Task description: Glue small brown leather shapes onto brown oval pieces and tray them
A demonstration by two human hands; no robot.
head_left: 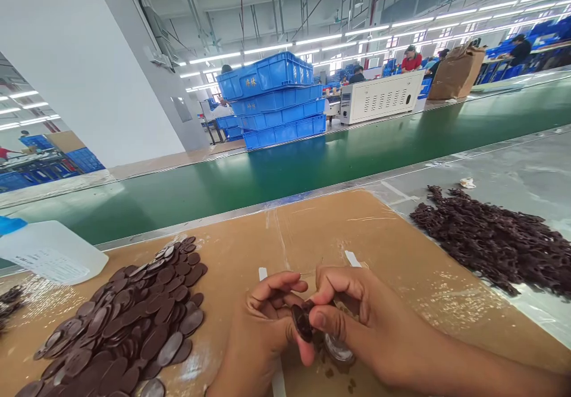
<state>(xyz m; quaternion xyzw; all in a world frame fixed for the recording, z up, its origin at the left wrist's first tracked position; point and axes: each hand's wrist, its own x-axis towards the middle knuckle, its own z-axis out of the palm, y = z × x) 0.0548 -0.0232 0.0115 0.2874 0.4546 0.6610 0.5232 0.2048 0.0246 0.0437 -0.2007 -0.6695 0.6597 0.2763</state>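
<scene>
My left hand (pixel 272 319) is closed on a glossy dark brown oval disc (pixel 302 323), gripped between thumb and fingers. Thumb and forefinger of my right hand (pixel 357 319) pinch a small dark brown piece (pixel 307 305) against the disc's upper edge; its exact shape is mostly hidden by the fingertips. Below my right hand is a small round clear dish (pixel 339 349), partly covered by the hand, with brown drops around it. A large heap of similar brown oval discs (pixel 134 325) lies left of my hands. At the right is a pile of dark brown branching pieces (pixel 491 242).
Brown sheeting (pixel 312 224) covers the work surface, with white tape strips (pixel 279 379) near my hands. A translucent bottle (pixel 53 251) lies at the left. Beyond runs a green conveyor belt (pixel 285 174), with stacked blue crates (pixel 276 99) and a white machine (pixel 381 96) behind it. People work farther back.
</scene>
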